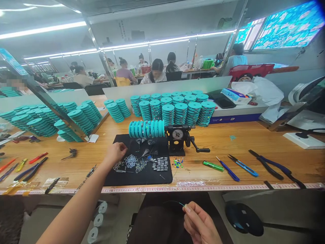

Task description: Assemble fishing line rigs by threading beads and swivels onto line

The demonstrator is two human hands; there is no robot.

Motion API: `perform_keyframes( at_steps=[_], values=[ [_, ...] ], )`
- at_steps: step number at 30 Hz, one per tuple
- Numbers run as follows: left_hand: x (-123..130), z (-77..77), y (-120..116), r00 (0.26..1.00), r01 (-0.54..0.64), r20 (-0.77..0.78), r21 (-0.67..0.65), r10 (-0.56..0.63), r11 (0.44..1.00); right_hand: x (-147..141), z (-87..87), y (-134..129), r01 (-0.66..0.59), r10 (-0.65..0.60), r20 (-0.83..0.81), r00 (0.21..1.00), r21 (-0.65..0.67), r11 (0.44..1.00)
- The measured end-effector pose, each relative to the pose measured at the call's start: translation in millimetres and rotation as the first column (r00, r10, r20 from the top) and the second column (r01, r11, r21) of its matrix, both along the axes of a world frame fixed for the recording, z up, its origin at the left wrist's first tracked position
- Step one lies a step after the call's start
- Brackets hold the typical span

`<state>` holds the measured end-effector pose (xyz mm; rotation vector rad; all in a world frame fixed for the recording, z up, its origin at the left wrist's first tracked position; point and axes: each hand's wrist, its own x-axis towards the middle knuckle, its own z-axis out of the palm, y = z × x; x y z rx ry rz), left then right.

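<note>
My left hand (116,153) is over the left part of a black mat (152,179), its fingers curled together; whatever they may hold is hidden. Close by on the mat are a heap of small pale-blue beads (131,161), tiny metal pieces (141,166), fine wire-like tufts (144,153) and rows of grey cylinders (160,164). Low in front of the bench, my right hand (200,222) pinches a thin strand (179,203) with a blue-green part at the fingertips. Behind the mat, a black hand-crank winder (177,137) carries a row of turquoise spools (146,129).
Stacks of turquoise spools (168,113) line the back, with more spools (42,127) at left. Small coloured beads (178,163) lie beside the mat. Rightward are a green tool (213,166), a blue-handled tool (230,170), snips (243,166) and pliers (270,164). People sit beyond.
</note>
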<state>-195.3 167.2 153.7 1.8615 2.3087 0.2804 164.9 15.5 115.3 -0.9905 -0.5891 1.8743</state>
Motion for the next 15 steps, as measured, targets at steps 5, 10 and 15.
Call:
perform_keyframes(
  at_steps=[5, 10, 15],
  values=[
    [-14.1, 25.9, -8.6, 0.967, -0.082, 0.243, 0.03, 0.073, 0.996, 0.0, -1.1, -0.4, -0.019, 0.019, -0.007, 1.0, -0.009, 1.0],
    [-21.8, 44.8, -17.1, 0.841, -0.168, 0.534, 0.11, 0.085, 0.98, -1.3, -4.2, -2.0, -0.04, 0.04, -0.009, 0.999, -0.012, 0.999],
    [-20.2, 48.9, -21.3, 0.6, -0.331, 0.799, 0.208, 0.035, 0.92, -2.0, -6.2, -2.0, -0.036, 0.037, 0.011, 0.999, -0.006, 0.999]
  ],
)
